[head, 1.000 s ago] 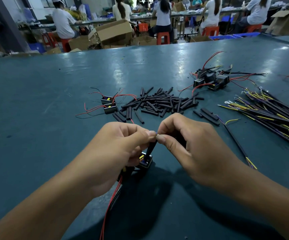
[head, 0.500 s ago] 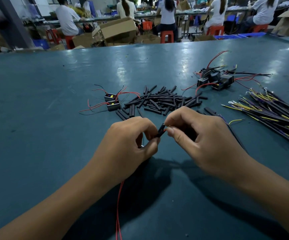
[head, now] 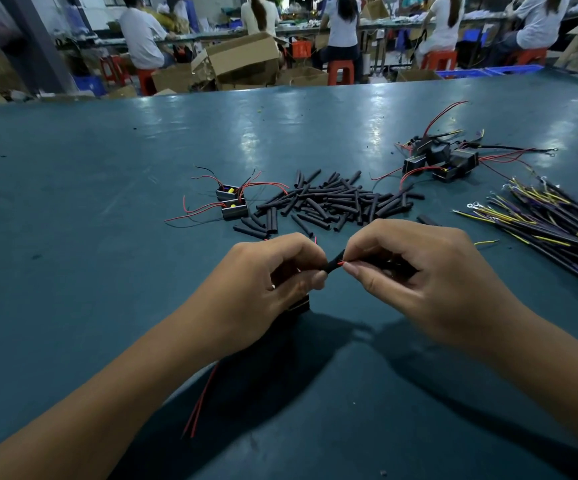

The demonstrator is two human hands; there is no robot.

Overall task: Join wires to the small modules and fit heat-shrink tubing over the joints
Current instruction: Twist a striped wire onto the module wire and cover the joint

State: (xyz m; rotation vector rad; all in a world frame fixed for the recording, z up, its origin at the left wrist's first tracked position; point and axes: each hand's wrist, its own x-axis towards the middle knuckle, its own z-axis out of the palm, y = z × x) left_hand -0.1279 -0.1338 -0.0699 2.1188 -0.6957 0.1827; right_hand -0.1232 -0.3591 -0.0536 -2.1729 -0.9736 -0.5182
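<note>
Nearest the camera, two bare forearms are seen reaching over a dark teal table (head: 73, 271) whose worn, glossy top is flecked with small black scraps and streaked with reflected light. Two red wires (head: 201, 400) trail back from under the left wrist toward the near edge. The left hand (head: 259, 289) is curled, its thumb and forefinger pinched on a short black heat-shrink tube (head: 334, 263); a small black module (head: 299, 304) is partly seen beneath its palm. The right hand (head: 419, 278) is likewise curled, its thumb and forefinger pinched on a thin wire whose red tip meets the tube's end; what more it holds in its palm cannot be told. Just beyond the hands, a loose pile of cut black tubing (head: 336, 202) is spread over the table's middle. Left of the pile, two modules with yellow parts (head: 232, 202) and red leads are set side by side. To the right, a bundle of black and yellow wires (head: 550, 223) with ring terminals is fanned out, and farther back a cluster of wired modules (head: 439, 159) is heaped. Past the far edge, open cardboard boxes (head: 242, 60), red stools (head: 341, 71) and blue crates are seen, with seated workers (head: 343, 26) in white tops ranged along a long bench.
</note>
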